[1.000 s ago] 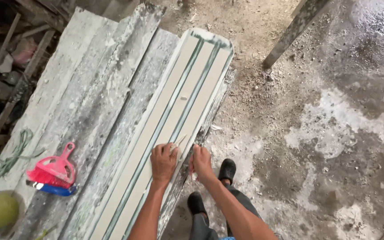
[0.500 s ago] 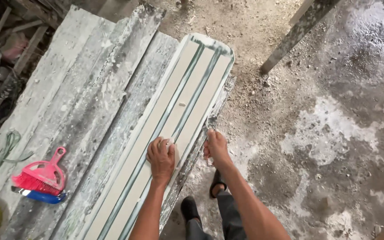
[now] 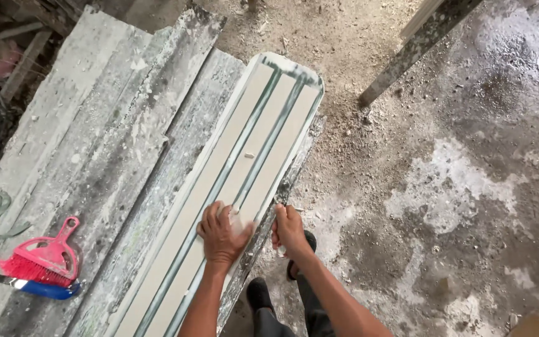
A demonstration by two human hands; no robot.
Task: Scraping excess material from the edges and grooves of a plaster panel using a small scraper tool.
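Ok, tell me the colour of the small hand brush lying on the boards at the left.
The small hand brush is red-pink, bristles included; the head view shows it.

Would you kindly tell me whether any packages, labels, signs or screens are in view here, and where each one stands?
None in view: no package, label, sign or screen shows.
The left hand lies on a long pale mould with green grooves; the right hand grips its edge.
A pink hand brush lies at lower left.

Single head-worn view, steeply downward (close) over plank [image 3: 219, 206] and floor [image 3: 444, 187]
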